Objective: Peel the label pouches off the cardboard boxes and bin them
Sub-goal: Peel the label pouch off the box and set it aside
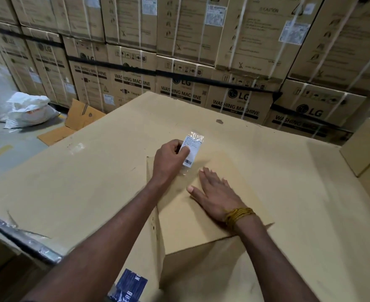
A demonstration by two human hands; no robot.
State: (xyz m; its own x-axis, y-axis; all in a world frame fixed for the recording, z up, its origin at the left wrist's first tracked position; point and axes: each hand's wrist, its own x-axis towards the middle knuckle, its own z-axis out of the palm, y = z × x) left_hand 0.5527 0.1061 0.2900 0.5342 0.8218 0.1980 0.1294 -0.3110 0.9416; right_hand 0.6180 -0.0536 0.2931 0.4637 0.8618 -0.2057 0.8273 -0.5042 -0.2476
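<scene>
Head view: left hand (171, 155) pinches a clear label pouch (191, 150) between thumb and curled fingers, the pouch lifted over the top of a small cardboard box (201, 214). Just right of and nearer than that pinch, the right hand (212, 192) lies flat with fingers spread, pressing the box top. Behind the grip stand stacked washing machine cartons (179, 62).

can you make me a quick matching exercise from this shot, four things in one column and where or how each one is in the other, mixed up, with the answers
Things
1. label pouch
2. right hand
3. white sack
4. small cardboard box

Places or states
A. lying on the floor at far left
B. pinched in the left hand
C. standing on the big cardboard sheet
D. pressed flat on top of the small box

Pairs: 1-B, 2-D, 3-A, 4-C
</scene>
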